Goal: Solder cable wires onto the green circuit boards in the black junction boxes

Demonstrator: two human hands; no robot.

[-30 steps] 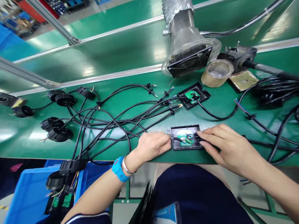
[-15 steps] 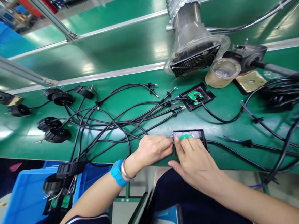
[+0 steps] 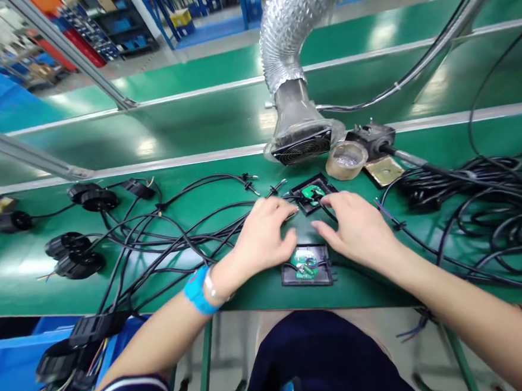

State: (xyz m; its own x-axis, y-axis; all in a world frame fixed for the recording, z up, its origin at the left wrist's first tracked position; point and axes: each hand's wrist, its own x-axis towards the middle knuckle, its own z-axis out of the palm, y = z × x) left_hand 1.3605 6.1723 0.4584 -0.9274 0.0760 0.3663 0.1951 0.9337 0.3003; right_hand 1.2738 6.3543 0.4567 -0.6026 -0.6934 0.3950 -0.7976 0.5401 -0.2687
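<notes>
My left hand (image 3: 266, 234) is palm down over the black cables (image 3: 192, 239), fingers curved and thumb apart. Its fingertips are close to a far black casing (image 3: 329, 185) that bears a green circuit board (image 3: 311, 192). On the other side, my right hand (image 3: 361, 227) reaches to the same casing, its index fingertip beside the cable and its thumb spread away. I cannot tell whether either hand touches a cable. Between my wrists and the table edge lies a near black casing (image 3: 327, 277) with a green board (image 3: 305, 262) inside.
A fume extractor (image 3: 304, 139) hangs behind the casings, with a round cup (image 3: 347, 161) and a soldering stand (image 3: 373, 137) at its right. Coiled black cables (image 3: 489, 203) fill the right side. Black round housings (image 3: 80, 264) lie left, above a blue bin (image 3: 9, 374).
Both hands have let go of the near casing and moved forward to the far one, parting from each other. The near casing now lies uncovered on the table. The camera view has shifted.
</notes>
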